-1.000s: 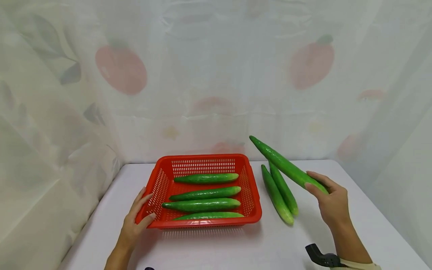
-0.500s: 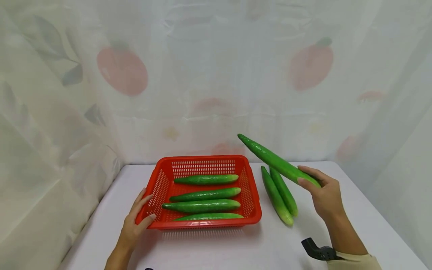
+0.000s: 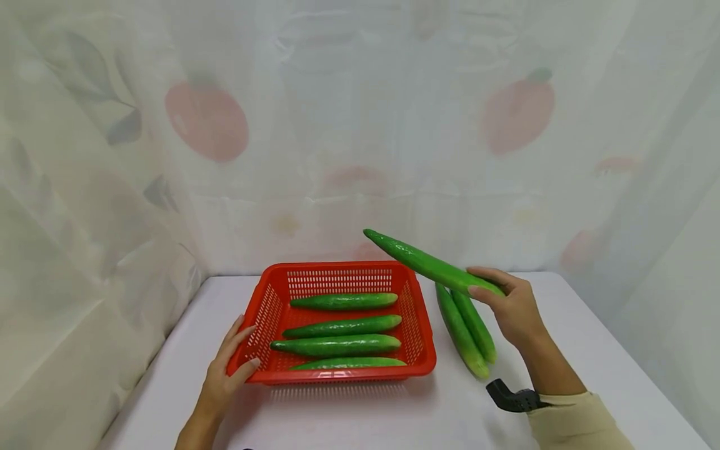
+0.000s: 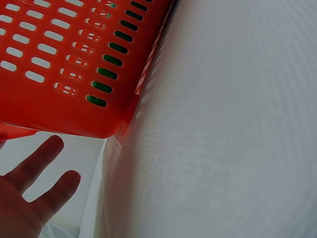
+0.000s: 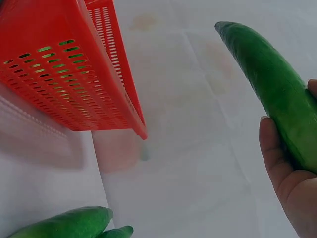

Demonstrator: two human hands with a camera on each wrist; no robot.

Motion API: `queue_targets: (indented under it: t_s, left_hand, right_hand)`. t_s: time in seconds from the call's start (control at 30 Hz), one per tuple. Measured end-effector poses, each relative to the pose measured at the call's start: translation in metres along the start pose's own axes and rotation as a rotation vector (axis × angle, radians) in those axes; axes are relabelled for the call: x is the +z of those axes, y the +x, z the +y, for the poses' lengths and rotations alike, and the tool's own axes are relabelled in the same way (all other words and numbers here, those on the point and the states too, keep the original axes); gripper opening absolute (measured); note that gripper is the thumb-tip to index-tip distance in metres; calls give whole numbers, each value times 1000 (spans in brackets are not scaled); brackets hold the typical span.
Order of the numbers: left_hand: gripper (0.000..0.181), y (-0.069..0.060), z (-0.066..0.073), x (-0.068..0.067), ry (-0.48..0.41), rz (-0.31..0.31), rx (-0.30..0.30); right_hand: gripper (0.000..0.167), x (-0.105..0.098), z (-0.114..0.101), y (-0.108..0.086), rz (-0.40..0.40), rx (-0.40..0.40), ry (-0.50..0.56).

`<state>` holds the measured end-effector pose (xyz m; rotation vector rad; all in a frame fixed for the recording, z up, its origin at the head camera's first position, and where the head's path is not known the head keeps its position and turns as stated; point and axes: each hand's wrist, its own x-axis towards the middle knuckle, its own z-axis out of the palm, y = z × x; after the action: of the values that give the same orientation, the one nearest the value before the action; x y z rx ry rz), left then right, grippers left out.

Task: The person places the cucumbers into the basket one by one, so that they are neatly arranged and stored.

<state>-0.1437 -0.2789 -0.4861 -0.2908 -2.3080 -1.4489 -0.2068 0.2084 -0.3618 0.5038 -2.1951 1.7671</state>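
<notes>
A long green cucumber [image 3: 424,259] is held in my right hand [image 3: 509,306], gripped by its pale end between thumb and fingers. It slants up to the left, its dark tip above the far right corner of a red plastic basket [image 3: 343,374]. Several cucumbers lie crosswise in the basket, one of them a cucumber [image 3: 337,344] near the front. My left hand [image 3: 219,378] rests at the basket's left rim, its fingers spread and fairly straight. In the left wrist view, two fingers [image 4: 54,196] extend outside the basket wall.
Two more cucumbers [image 3: 464,331] lie side by side on the white table [image 3: 337,425], right of the basket. A pale curtain [image 3: 360,125] with fruit prints hangs behind the table. A black wrist device [image 3: 514,398] sits at my right sleeve.
My right hand has carried the cucumber to the left, towards the basket, and the cucumber now lies flatter. The left hand and the basket have stayed in place.
</notes>
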Motion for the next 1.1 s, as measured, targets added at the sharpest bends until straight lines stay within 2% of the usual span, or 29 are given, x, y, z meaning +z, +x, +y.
queue_targets:
  t_s: [0.33,0.5,0.7,0.9,1.1]
  left_hand:
    - [52,0,3,-1,-4,-12,-26]
    - [53,0,3,-1,0,-4,-26]
    - [53,0,2,-2,1,-5,-23]
    - [53,0,2,-1,-1,-8,-22]
    - [52,0,3,-1,11,-11,-30]
  right_hand:
    - [34,14,11,23,-122,31,17]
    - [38,25,13,36,-190,76,90]
    - [37,38,14,47,-236,79,139]
    - [37,51,16,57,-272,72,134]
    - [35,64,21,67,-319,98,115]
